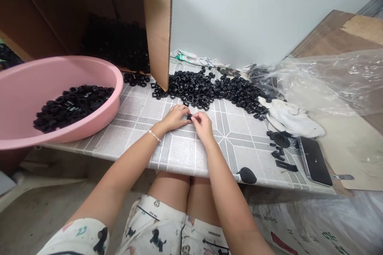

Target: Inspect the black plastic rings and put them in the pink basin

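Just in front of a heap of small black plastic rings [191,85], my two hands meet over the table. Between their fingertips is one small black ring [189,116], mostly covered by the fingers. My left hand [176,117] rests low on the tabletop, its thumb and fingers closed on the ring's left side. My right hand [204,125] pinches the same piece from the right with thumb and forefinger. A pink basin [115,107] with more black rings [73,105] inside stands to the left of my hands.
Behind the basin, a cardboard box [157,20] lies open with black pieces inside. On the right are a white cloth [295,117], a phone [315,161], clear plastic film [323,83] and several loose black parts [279,151]. A black rounded object [247,175] sits at the table's front edge.
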A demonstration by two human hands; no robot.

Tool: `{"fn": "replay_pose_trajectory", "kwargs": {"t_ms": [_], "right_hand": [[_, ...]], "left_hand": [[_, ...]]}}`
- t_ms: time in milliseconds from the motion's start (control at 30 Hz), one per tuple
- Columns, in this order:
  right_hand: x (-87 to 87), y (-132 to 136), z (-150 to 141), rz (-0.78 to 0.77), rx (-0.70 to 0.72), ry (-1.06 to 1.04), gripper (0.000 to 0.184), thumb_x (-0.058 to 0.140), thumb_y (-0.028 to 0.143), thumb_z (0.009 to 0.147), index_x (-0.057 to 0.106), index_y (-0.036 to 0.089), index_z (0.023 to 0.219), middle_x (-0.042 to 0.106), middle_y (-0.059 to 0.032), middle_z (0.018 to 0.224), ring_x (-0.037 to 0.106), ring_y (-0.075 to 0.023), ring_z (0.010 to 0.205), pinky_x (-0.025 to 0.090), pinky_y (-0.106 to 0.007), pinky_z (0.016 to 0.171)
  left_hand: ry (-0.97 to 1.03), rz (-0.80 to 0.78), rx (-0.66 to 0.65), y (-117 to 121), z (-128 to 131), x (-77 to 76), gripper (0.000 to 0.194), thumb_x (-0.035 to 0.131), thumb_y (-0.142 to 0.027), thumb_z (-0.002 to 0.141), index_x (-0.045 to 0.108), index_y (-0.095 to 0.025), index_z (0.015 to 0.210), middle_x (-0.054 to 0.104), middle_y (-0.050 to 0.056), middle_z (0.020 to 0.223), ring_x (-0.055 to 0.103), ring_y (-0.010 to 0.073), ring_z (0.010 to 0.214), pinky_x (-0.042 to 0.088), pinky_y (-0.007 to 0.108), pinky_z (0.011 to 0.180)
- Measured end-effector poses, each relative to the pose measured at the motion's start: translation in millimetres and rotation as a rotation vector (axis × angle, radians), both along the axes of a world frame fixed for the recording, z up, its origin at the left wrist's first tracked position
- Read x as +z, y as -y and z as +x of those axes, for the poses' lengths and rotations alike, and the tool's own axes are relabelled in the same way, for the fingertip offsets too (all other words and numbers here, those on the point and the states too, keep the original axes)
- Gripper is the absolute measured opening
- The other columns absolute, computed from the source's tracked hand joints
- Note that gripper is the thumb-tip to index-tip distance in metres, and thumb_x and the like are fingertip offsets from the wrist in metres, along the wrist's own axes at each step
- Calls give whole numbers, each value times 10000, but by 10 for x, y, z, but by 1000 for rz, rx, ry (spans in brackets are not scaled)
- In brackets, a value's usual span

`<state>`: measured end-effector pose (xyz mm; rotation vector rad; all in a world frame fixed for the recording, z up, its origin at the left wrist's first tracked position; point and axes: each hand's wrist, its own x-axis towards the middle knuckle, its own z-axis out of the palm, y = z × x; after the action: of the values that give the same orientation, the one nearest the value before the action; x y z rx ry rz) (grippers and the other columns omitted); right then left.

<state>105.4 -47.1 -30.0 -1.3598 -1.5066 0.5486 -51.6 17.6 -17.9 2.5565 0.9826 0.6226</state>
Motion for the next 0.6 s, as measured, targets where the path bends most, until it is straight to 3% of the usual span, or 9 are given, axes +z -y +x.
{"fn": "replay_pose_trajectory", "kwargs": {"t_ms": [233,400,500,600], "right_hand": [[4,63,-24,117,51,277,307,438,174,874,709,236,1005,622,-91,1016,541,-247,1009,445,-417,918],[12,287,-32,52,12,526,521,371,59,836,596,239,1270,600,-98,1260,488,-287,1142,395,-467,924],[35,325,-60,14,7,548,506,384,63,831,599,217,1263,595,-114,1274,482,-299,1170,376,-483,946],[20,282,-61,23,9,441,447,417,108,843,620,225,1223,608,-111,1231,505,-285,1154,377,-480,974]], "left_hand": [[-8,4,17,12,15,-14,228,587,-341,829,626,-198,1002,600,72,1131,499,261,1108,371,401,978],[-16,4,36,62,35,-6,241,546,-349,854,609,-209,1039,609,72,1133,499,266,1116,372,408,963],[-3,-4,42,46,44,-25,234,557,-346,845,609,-209,1027,616,66,1121,500,264,1116,365,404,971],[6,-17,31,23,41,-29,226,568,-330,835,604,-209,1022,616,63,1126,497,262,1129,357,403,982]]}}
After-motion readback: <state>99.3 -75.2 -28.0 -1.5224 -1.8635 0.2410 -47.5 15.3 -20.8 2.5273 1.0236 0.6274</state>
